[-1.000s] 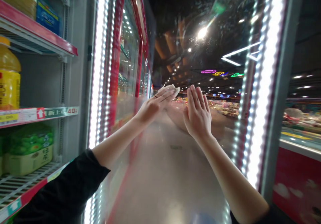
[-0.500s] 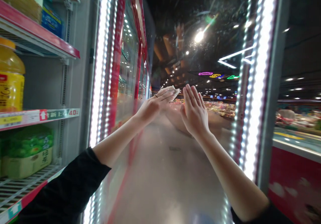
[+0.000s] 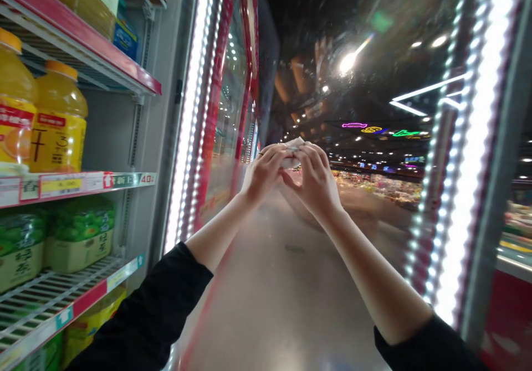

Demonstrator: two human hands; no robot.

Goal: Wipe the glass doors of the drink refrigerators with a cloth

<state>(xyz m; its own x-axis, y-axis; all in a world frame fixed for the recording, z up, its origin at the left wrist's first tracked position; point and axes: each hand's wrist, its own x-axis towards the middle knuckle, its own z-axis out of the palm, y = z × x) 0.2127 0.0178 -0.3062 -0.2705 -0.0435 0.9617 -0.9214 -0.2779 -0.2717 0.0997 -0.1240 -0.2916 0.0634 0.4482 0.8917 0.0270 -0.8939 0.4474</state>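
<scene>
Cloth (image 3: 296, 145), pale and bunched, is located between the fingertips of both hands, at mid-frame before a glass door (image 3: 399, 50). The left hand (image 3: 265, 171) grasps its left side with bent fingers; the right hand (image 3: 319, 177) grasps its right side with curled fingertips, thumb extended just below. Whether cloth or fingers touch the pane cannot be determined. Both holds appear light; a slack pinch on either side could let the cloth drop to the floor (image 3: 270, 315) and gather grit liable to scratch glass. Bunching leaves little fabric beyond the fingers, so bare fingertips could meet the pane and print it; smears and specks are visible on its upper part. Uneven pressure from the extended arms could swing the door, if it is free to move, which is not shown. Light strips (image 3: 477, 155) border the pane, and a hand straying sideways could knock one. Further left, shelves hold yellow bottles (image 3: 62, 124) and green packs (image 3: 83, 235); the black left sleeve (image 3: 160, 304) appears near the lower shelf edge (image 3: 89, 299), depth uncertain, and a careless elbow could strike it or displace stock.
</scene>
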